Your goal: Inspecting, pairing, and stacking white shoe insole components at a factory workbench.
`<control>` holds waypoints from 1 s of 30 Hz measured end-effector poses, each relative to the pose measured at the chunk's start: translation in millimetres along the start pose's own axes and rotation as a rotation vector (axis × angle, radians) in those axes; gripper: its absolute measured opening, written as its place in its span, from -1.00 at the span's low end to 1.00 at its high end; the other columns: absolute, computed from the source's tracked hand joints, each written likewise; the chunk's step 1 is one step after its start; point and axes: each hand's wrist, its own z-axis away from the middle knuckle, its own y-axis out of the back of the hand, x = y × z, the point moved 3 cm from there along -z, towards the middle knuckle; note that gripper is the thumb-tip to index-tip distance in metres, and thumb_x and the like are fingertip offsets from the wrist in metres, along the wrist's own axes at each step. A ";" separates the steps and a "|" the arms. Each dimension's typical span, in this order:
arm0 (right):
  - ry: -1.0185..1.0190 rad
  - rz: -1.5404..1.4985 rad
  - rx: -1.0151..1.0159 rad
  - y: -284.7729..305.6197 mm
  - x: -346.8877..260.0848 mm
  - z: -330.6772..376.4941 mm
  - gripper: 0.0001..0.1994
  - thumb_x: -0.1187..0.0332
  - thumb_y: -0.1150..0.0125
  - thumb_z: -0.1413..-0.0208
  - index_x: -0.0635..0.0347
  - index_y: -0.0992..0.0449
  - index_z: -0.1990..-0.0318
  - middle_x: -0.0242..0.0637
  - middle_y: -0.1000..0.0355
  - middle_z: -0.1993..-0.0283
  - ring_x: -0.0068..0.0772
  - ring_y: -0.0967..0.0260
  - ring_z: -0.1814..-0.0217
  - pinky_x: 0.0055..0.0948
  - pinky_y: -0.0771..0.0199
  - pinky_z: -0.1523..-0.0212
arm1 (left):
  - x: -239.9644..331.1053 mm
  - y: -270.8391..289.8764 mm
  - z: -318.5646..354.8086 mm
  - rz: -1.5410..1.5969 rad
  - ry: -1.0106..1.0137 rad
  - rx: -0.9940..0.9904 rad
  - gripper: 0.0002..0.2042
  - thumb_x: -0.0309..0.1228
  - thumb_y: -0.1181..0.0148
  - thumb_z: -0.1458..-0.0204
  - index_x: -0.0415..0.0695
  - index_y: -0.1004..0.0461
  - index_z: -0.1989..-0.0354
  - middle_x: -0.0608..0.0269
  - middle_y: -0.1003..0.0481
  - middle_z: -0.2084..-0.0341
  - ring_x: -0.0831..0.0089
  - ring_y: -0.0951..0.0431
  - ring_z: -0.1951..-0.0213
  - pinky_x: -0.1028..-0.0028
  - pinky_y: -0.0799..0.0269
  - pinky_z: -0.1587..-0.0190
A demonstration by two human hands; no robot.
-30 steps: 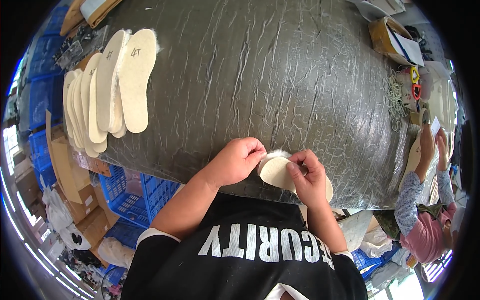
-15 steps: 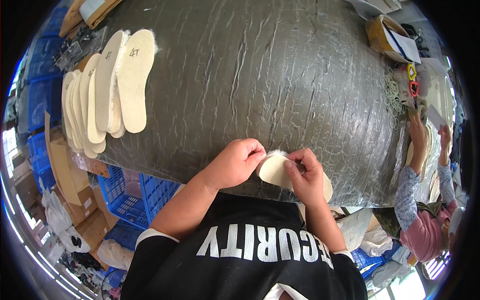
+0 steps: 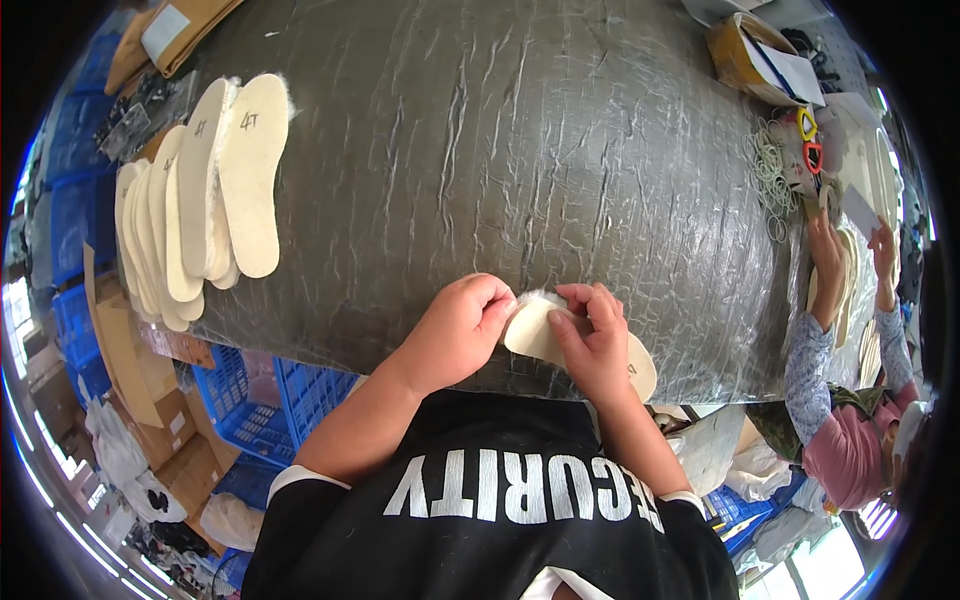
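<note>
A cream insole with white fluffy edging (image 3: 533,332) lies slantwise near the table's front edge, in front of my body. Across its middle my right hand (image 3: 592,340) grips it, thumb on the smooth face and fingers at the far edge. My left hand (image 3: 468,325) is closed in a pinch at the insole's left tip, by the fluff; what sits between its fingertips is too small to make out. At the far left, several like insoles (image 3: 252,180) lie overlapping in a fanned row, smooth faces up with handwritten marks.
The table (image 3: 400,180) has a dark, wrinkled plastic cover. Rubber bands (image 3: 772,175), scissors with red and yellow handles (image 3: 811,155) and a yellow box (image 3: 750,60) lie at right. There a co-worker's hands (image 3: 828,265) handle more insoles. Blue crates (image 3: 245,395) stand below the left edge.
The view has shifted slightly, so the scene sits a little differently. My right hand still holds the insole and my left still pinches at its tip.
</note>
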 end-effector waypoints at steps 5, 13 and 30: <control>0.136 0.087 0.053 -5.9 -0.3 -0.7 -0.71 0.42 -0.36 0.13 0.12 -0.48 0.19 -0.33 -0.34 0.40 -0.26 -0.30 0.28 -0.26 -0.16 0.12 | -21.8 -9.1 6.2 0.362 0.155 -0.037 -0.79 -0.65 -0.18 -0.03 -0.25 -0.40 0.15 0.38 -0.42 0.40 0.66 -0.40 0.35 0.62 -0.38 0.27; 0.102 0.387 -0.060 17.0 5.8 1.2 -0.64 0.23 -0.36 0.10 0.10 -0.50 0.12 -0.33 -0.40 0.31 -0.17 -0.32 0.13 -0.22 -0.22 0.12 | -51.5 -1.8 20.7 0.342 0.141 0.032 -0.65 -0.79 -0.17 0.06 -0.23 -0.36 0.09 0.39 -0.38 0.33 0.65 -0.43 0.25 0.60 -0.41 0.16; 0.158 0.394 -0.125 22.4 -11.4 10.6 -0.76 0.23 -0.42 0.23 0.03 -0.52 0.38 -0.44 -0.36 0.40 -0.30 -0.32 0.24 -0.20 -0.19 0.17 | 5.0 -1.6 -8.4 -0.299 -0.303 -0.159 -0.68 -0.35 -0.33 0.06 -0.24 -0.46 0.17 0.12 -0.49 0.24 0.15 -0.46 0.20 0.30 -0.41 0.13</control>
